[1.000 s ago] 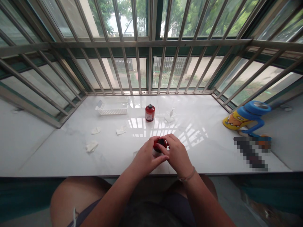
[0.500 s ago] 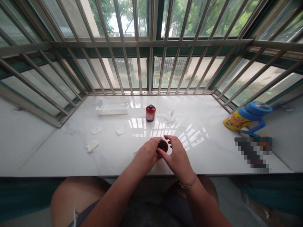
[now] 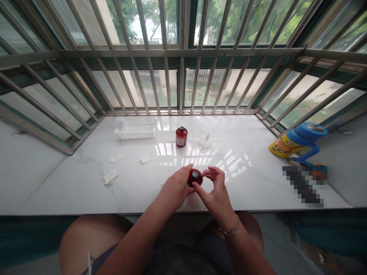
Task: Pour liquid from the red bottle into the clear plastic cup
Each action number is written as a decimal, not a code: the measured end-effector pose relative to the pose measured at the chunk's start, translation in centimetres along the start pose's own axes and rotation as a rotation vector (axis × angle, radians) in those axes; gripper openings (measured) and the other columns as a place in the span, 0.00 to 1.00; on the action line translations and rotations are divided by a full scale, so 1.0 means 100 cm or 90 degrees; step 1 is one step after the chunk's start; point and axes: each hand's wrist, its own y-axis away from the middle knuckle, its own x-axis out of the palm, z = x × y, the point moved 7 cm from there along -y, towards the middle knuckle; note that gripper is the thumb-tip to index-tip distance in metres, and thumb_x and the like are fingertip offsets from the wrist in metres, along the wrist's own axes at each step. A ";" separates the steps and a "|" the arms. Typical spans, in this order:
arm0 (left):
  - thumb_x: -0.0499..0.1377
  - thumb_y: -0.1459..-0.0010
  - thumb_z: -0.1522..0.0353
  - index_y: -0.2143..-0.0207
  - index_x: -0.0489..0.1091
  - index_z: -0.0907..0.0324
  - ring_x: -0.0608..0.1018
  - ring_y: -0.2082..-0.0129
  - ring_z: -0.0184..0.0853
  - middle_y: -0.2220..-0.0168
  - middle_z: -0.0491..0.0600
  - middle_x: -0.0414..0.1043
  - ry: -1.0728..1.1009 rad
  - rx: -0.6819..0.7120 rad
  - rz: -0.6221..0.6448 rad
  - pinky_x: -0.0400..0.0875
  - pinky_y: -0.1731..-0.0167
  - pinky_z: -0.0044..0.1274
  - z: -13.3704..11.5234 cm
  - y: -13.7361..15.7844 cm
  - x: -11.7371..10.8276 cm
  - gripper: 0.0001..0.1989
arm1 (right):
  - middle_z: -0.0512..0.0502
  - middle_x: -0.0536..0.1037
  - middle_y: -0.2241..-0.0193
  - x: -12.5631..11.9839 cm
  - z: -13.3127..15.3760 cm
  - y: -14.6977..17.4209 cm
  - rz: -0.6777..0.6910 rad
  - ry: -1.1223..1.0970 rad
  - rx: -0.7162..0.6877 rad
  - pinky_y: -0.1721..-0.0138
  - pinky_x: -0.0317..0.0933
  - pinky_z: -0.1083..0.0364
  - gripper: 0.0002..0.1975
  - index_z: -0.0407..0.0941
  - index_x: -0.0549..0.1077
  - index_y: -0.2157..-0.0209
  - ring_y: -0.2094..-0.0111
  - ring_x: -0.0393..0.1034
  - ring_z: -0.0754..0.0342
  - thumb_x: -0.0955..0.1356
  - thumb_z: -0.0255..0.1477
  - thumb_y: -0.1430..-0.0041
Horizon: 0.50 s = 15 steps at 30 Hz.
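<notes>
A small red bottle with a dark cap is close to the front edge of the white tabletop. Wrapped around its left side, my left hand grips it and hides part of its body. My right hand is open at the bottle's right side, thumb and fingers apart. Its thumb tip is at the near rim and a fingertip is by the right rim; whether they touch I cannot tell. Farther back stands a second red bottle, upright, with a black cap and a pale label.
A white plastic basket sits at the back left. Crumpled tissues lie on the left, and another tissue is right of the far bottle. A blue and yellow jug stands at the right. Metal bars line the window.
My right hand has drawn slightly right from the cap, its fingers bending. The cap's top now looks lighter. My left hand stays around the bottle.
</notes>
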 end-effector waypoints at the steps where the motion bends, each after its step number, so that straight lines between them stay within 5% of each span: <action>1: 0.69 0.45 0.78 0.30 0.61 0.53 0.75 0.33 0.54 0.32 0.60 0.70 -0.007 -0.005 0.006 0.69 0.33 0.47 0.000 0.000 0.001 0.43 | 0.38 0.77 0.45 0.002 0.001 0.000 0.017 -0.015 -0.010 0.35 0.66 0.36 0.35 0.49 0.57 0.36 0.41 0.74 0.43 0.76 0.38 0.37; 3: 0.68 0.45 0.78 0.29 0.61 0.54 0.75 0.33 0.54 0.32 0.61 0.70 -0.014 -0.005 0.009 0.69 0.33 0.47 0.000 -0.001 0.001 0.43 | 0.37 0.76 0.43 0.006 0.002 0.001 0.041 -0.027 -0.022 0.34 0.64 0.35 0.34 0.50 0.56 0.35 0.38 0.72 0.42 0.74 0.37 0.35; 8: 0.69 0.45 0.77 0.30 0.60 0.52 0.75 0.34 0.54 0.34 0.60 0.71 -0.014 0.015 -0.006 0.70 0.34 0.47 -0.001 0.000 -0.001 0.43 | 0.42 0.75 0.53 0.001 0.000 0.001 -0.026 0.029 -0.005 0.40 0.70 0.37 0.28 0.49 0.60 0.43 0.50 0.76 0.45 0.75 0.38 0.37; 12: 0.69 0.46 0.77 0.30 0.61 0.52 0.75 0.34 0.54 0.34 0.60 0.71 -0.014 0.015 0.000 0.70 0.35 0.47 -0.001 -0.001 -0.001 0.43 | 0.36 0.75 0.44 0.008 0.005 0.001 0.012 -0.028 -0.041 0.35 0.66 0.35 0.29 0.49 0.57 0.38 0.39 0.72 0.42 0.72 0.35 0.34; 15: 0.68 0.45 0.77 0.30 0.61 0.52 0.75 0.35 0.54 0.35 0.59 0.72 -0.003 0.026 -0.007 0.71 0.35 0.46 -0.002 -0.001 -0.001 0.42 | 0.39 0.76 0.49 0.008 0.004 0.000 0.006 0.026 -0.045 0.41 0.71 0.38 0.23 0.49 0.61 0.43 0.45 0.76 0.43 0.72 0.34 0.35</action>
